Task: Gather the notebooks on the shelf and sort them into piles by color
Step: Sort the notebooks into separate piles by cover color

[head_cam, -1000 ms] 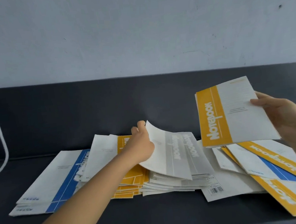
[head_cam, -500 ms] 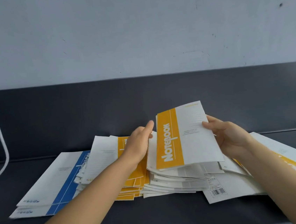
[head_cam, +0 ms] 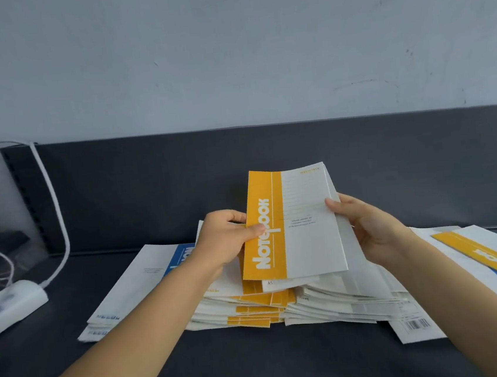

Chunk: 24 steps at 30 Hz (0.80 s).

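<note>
The yellow-banded notebook (head_cam: 291,223) is held up, slightly tilted, over the middle piles on the dark shelf (head_cam: 260,368) — whether its lower edge touches them I cannot tell. The left hand (head_cam: 223,241) pinches its nine o'clock edge, thumb on the yellow band, fingers curled behind. The right hand (head_cam: 371,230) grips the three o'clock edge, thumb on the white cover, fingers behind. Below it at six o'clock lies the yellow pile (head_cam: 253,309), touching the grey-white pile (head_cam: 345,301) at five o'clock. The blue pile (head_cam: 129,290) lies at eight o'clock, and loose yellow and blue notebooks (head_cam: 493,257) at four o'clock. A white power strip (head_cam: 19,300) and its cable (head_cam: 56,208) sit far out at nine o'clock.
</note>
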Motion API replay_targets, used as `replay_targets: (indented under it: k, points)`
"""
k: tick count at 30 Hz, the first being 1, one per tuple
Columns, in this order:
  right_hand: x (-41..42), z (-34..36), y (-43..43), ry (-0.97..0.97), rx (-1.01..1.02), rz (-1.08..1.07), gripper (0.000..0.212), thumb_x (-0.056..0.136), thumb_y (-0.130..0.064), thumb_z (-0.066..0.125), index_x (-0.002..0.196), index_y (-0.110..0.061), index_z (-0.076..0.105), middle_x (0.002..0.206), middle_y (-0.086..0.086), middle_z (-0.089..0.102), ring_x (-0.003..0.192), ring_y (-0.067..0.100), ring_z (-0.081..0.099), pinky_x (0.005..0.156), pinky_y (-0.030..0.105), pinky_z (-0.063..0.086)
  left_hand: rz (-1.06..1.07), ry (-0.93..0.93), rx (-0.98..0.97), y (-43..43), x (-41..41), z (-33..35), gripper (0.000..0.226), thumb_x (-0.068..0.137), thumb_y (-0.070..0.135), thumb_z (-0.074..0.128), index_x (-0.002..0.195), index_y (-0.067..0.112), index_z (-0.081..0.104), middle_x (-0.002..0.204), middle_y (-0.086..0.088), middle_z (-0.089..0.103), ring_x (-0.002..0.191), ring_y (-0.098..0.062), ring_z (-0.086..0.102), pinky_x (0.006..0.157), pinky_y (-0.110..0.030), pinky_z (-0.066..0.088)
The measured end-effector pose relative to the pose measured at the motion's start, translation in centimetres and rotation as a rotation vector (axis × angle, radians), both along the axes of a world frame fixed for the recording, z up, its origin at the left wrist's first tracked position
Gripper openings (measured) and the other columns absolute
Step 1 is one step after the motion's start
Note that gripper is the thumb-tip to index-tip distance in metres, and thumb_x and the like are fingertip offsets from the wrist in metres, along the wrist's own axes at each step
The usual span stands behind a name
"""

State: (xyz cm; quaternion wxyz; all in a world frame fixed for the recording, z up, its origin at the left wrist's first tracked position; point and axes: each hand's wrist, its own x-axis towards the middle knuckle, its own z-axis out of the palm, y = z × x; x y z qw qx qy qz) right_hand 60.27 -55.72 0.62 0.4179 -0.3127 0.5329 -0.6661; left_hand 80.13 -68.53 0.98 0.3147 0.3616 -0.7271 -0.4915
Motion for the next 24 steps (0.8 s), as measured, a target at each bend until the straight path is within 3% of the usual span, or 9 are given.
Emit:
replay_targets:
  k: [5,7,10,14,17,20,24]
  points:
    - [1.1,0.0,-1.0,-0.033,0.006,-0.045,0.032,0.085,-0.021,0.067,0.117,-0.017,0.068,0.112,0.009,0.072,0.104,0.03,0.068,0.075,0.041,0.061,-0.165,-0.172,0.095,-1.3,2.0,1.2,0.031,0.088,0.024,0.072,0.114,0.013,0.058,0.091,-0.006,0.077,0.074,-0.018,0.074,0.06,-0.029,0.058]
    - [1.3,0.1,-1.1,-0.041,0.01,-0.061,0.032,0.085,-0.02,0.068,0.117,-0.016,0.068,0.112,0.01,0.072,0.103,0.031,0.068,0.072,0.041,0.061,-0.333,-0.275,0.191,-1.7,2.9,1.8,0.05,0.081,0.021,0.078,0.121,0.019,0.047,0.097,-0.007,0.077,0.081,-0.022,0.073,0.064,-0.03,0.058]
    - [1.6,0.3,-1.2,-0.06,0.009,-0.072,0.03,0.086,-0.021,0.068,0.116,-0.017,0.068,0.111,0.009,0.072,0.102,0.03,0.069,0.068,0.04,0.061,-0.476,-0.324,0.178,-2.3,3.7,2.0,0.068,0.078,0.01,0.079,0.127,0.027,0.034,0.105,-0.009,0.075,0.094,-0.027,0.072,0.068,-0.031,0.059]
    - [1.6,0.3,-0.8,-0.12,0.016,-0.042,0.031,0.088,-0.029,0.064,0.116,-0.017,0.067,0.105,0.006,0.074,0.086,0.025,0.073,0.062,0.036,0.059,-0.449,-0.106,0.156,-3.4,4.7,1.8,0.05,0.087,0.005,0.07,0.129,0.021,0.05,0.108,-0.016,0.072,0.082,-0.02,0.065,0.059,-0.021,0.053]
    - [1.1,0.5,0.1,-0.155,0.04,-0.046,0.022,0.094,-0.029,0.056,0.106,-0.013,0.067,0.077,0.006,0.075,0.06,0.02,0.071,0.047,0.031,0.056,-0.289,0.119,0.189,-4.1,5.1,2.1,0.022,0.091,0.003,0.061,0.112,0.008,0.069,0.094,-0.013,0.073,0.076,-0.017,0.065,0.06,-0.022,0.055]
    - [0.6,1.0,1.1,-0.157,0.058,-0.077,0.021,0.094,-0.028,0.057,0.101,-0.01,0.065,0.069,0.007,0.073,0.053,0.021,0.069,0.046,0.032,0.057,-0.146,0.331,0.266,-4.7,5.3,2.8,0.02,0.094,0.006,0.056,0.11,0.005,0.069,0.092,-0.012,0.072,0.076,-0.018,0.071,0.061,-0.026,0.058]
    - [0.5,0.9,1.3,-0.154,0.083,-0.089,0.022,0.094,-0.029,0.057,0.102,-0.01,0.064,0.07,0.007,0.073,0.054,0.02,0.07,0.048,0.031,0.057,-0.141,0.359,0.299,-4.7,4.8,2.8,0.029,0.1,0.016,0.052,0.126,0.007,0.06,0.097,-0.006,0.072,0.083,-0.016,0.07,0.069,-0.029,0.059]
